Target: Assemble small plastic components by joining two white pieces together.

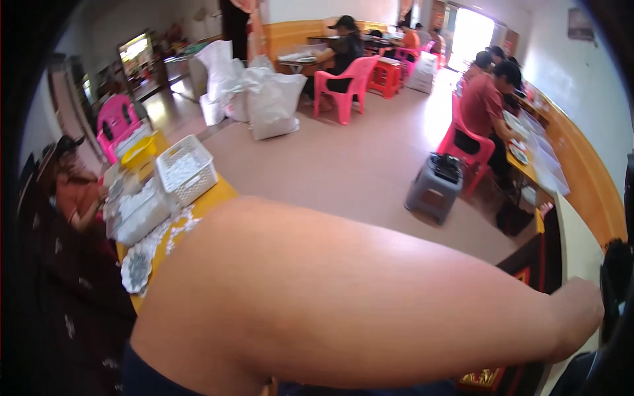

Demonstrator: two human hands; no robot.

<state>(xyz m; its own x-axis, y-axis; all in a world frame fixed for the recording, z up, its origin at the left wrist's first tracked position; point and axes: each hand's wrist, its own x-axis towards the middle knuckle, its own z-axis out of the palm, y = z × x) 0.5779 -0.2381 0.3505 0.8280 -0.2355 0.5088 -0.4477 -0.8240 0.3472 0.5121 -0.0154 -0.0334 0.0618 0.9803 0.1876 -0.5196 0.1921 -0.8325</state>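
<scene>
My left arm crosses the lower middle of the head view, with a dark blue sleeve at the lower left. At the far right, my left hand is curled like a fist beside a pale ledge. The fingertips are hidden, so what they hold, if anything, cannot be made out. Dark objects, partly cut off by the rim of the view, lie just beyond that hand. My right hand is out of view.
On the left, a yellow table bears a white basket of small white pieces, a plastic bag and a scalloped dish. A person sits there. A grey stool, pink chairs, white sacks and seated people stand farther off.
</scene>
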